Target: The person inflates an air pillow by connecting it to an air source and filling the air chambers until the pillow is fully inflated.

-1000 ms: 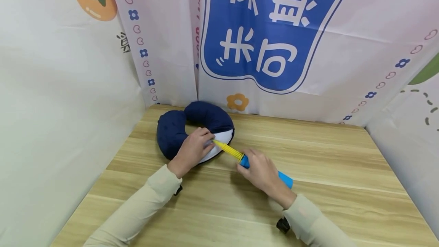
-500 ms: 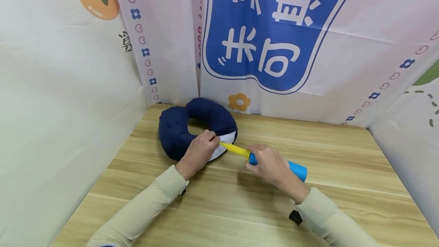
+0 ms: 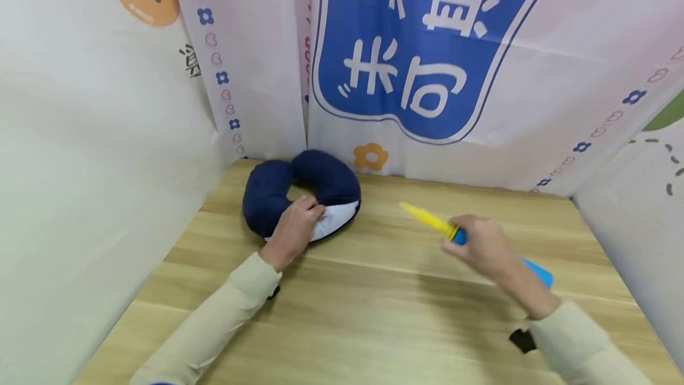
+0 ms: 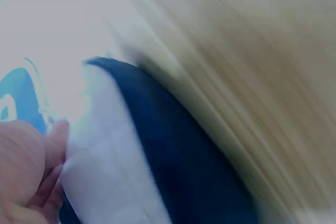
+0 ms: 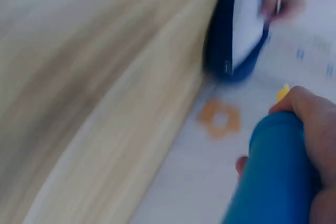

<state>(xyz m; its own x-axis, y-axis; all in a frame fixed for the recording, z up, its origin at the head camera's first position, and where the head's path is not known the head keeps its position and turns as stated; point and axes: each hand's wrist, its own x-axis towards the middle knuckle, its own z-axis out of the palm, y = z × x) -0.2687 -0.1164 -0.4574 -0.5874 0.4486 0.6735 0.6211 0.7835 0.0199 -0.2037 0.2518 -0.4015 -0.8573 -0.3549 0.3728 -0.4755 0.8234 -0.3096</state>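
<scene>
A navy U-shaped neck pillow [image 3: 332,178] lies at the back left of the table, its cover gaping over a white inner part [image 3: 341,217]. My left hand [image 3: 294,227] pinches the pillow at the inner edge of this white part. The left wrist view shows those curled fingers [image 4: 56,145] beside the white surface [image 4: 113,156]; what exactly lies between the fingertips is hidden. To the right, apart from the pillow, my right hand [image 3: 487,248] grips a blue hand pump [image 5: 278,169]. Its yellow nozzle [image 3: 430,218] points toward the pillow and touches nothing.
The wood-grain table [image 3: 342,325] is bounded at the back by a printed cloth [image 3: 454,162], close behind the pillow. A white cloth wall [image 3: 107,195] stands on the left and another [image 3: 641,207] on the right.
The pump's nozzle has come away from the pillow. My right hand has carried the pump to the right, while my left hand keeps its hold on the pillow.
</scene>
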